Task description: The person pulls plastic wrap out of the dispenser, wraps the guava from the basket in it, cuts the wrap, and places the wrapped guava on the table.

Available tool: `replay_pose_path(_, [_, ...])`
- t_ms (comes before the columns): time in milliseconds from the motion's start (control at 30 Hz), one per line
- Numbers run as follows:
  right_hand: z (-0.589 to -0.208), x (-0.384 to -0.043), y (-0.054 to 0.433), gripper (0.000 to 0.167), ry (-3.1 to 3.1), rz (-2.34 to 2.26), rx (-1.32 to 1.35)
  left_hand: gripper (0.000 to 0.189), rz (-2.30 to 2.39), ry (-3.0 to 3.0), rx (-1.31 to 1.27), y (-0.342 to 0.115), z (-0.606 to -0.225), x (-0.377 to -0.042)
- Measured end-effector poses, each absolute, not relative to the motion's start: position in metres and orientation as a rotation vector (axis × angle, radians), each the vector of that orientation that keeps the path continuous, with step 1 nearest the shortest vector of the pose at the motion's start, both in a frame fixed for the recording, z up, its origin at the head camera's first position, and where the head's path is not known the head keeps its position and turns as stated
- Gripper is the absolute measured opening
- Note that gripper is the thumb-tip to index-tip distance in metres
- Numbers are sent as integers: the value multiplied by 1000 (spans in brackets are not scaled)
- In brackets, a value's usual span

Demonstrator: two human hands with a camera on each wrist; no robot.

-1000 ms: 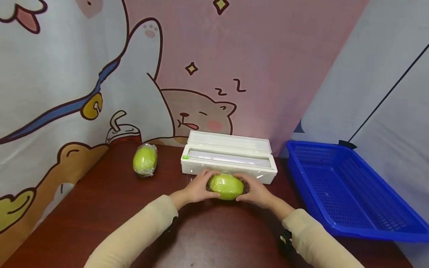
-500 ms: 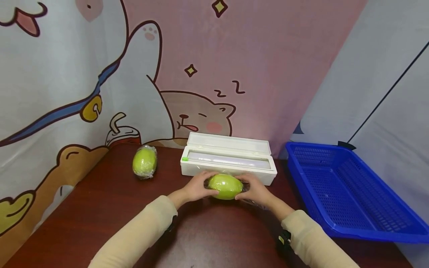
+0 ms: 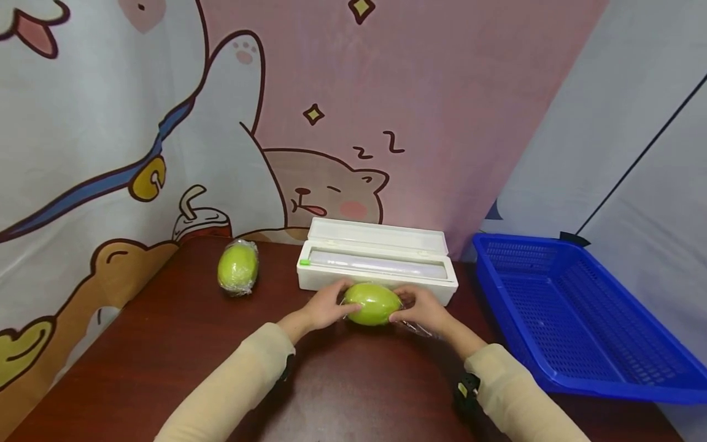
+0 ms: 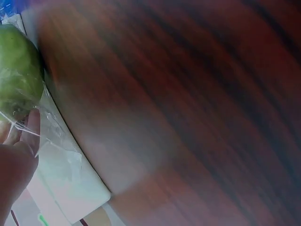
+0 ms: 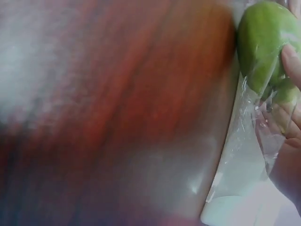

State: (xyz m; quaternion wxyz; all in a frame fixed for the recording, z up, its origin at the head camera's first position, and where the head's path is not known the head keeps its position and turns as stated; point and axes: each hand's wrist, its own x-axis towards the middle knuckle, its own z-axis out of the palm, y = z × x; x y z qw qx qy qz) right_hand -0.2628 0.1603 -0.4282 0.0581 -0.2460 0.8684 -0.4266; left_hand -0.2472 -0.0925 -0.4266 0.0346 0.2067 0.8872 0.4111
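Note:
In the head view a green oval fruit, mango-like, is held in front of a long white cling film box. My left hand grips its left end, the thumb lying on the near side. At the opposite end my right hand grips it with thumb and fingers. Clear cling film covers the fruit, and a loose tail of it trails beneath the right hand. Bunched film also shows by the left fingers in the left wrist view. The fruit's far underside is hidden.
A second green fruit, wrapped in film, lies at the left back of the dark wooden table. The box lid stands raised, with the film roll visible inside. A blue plastic basket occupies the right side.
The fruit has risen slightly and turned a little in my hands. My left thumb now lies further over its near side. Loose film shows more plainly under the right hand.

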Motion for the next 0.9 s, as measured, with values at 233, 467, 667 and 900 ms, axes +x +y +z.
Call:
replay_pose_path(233, [-422, -267, 162, 41, 2598, -1198, -823, 52, 1238, 2717, 625, -92, -425, -247])
replay_pose_path(467, [-420, -270, 165, 40, 2531, -1248, -832, 75, 1244, 2668, 698, -92, -429, -248])
replay_pose_path(667, [-420, -273, 166, 38, 2520, -1243, -847, 73, 1146, 2768, 765, -90, -430, -249])
replay_pose_path(900, [-415, -263, 163, 40, 2688, -1080, -911, 72, 1163, 2734, 756, -95, -431, -250])
